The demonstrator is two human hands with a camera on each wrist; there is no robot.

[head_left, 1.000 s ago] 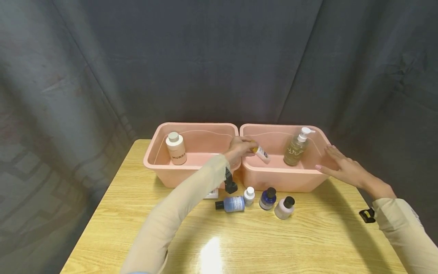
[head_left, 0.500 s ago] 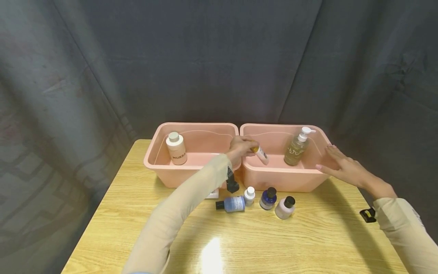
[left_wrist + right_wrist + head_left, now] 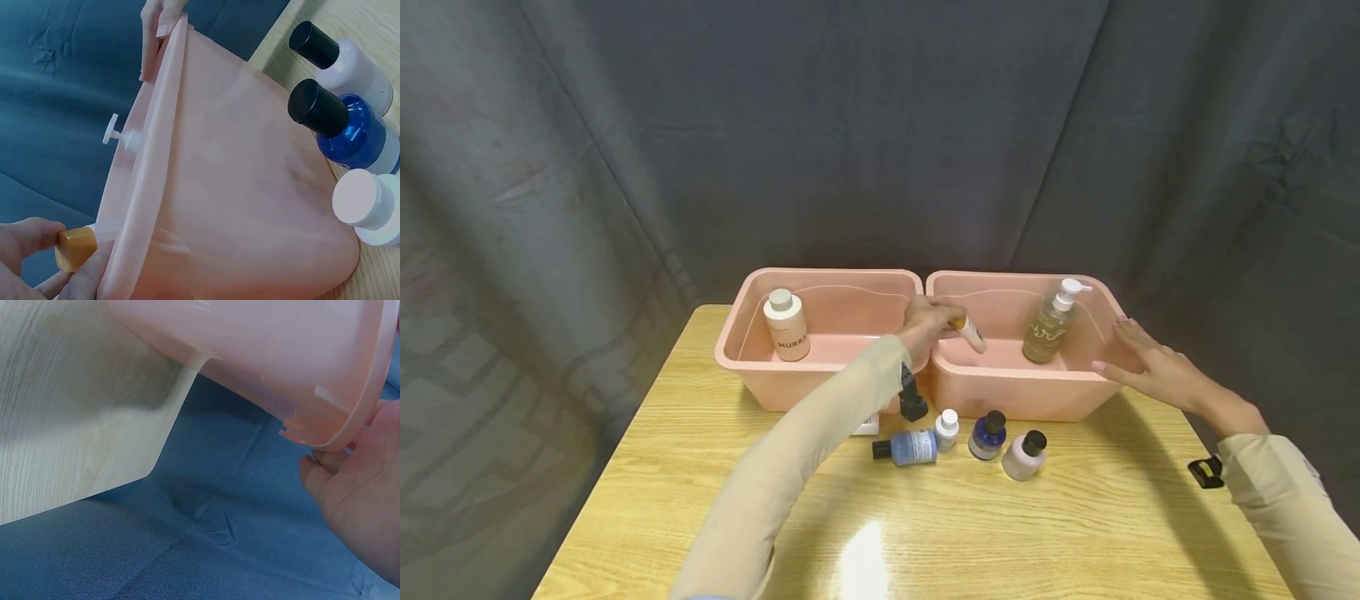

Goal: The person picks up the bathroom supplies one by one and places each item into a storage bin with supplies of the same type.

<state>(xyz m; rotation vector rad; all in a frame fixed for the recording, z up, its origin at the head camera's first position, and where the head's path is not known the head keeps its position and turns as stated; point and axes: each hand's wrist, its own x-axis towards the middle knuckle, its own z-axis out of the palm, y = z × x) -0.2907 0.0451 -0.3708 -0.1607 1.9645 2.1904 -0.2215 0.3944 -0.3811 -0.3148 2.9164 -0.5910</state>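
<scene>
My left hand [image 3: 927,325] reaches over the near left corner of the right pink bin [image 3: 1000,392]. Its thumb and fingers pinch the gold cap of a small white bottle [image 3: 972,335], whose body tilts down into that bin. In the left wrist view the gold cap [image 3: 76,248] shows between the fingertips, and the bin wall hides part of the bottle. A pump bottle [image 3: 1047,329] of greenish liquid stands in the same bin. My right hand [image 3: 1165,375] rests on this bin's right end, thumb at the front corner, fingers extended along the rim.
A left pink bin [image 3: 820,380] holds a white bottle [image 3: 787,329]. In front lie a blue bottle [image 3: 913,447], a small white-capped bottle [image 3: 946,431], a dark blue bottle [image 3: 987,437] and a pale pink bottle [image 3: 1022,457]. A white item [image 3: 867,426] is partly behind my left arm.
The left hand has barely shifted; the pinched bottle has turned, its label showing less, and its lower end has risen slightly. The right hand keeps its place on the rim.
</scene>
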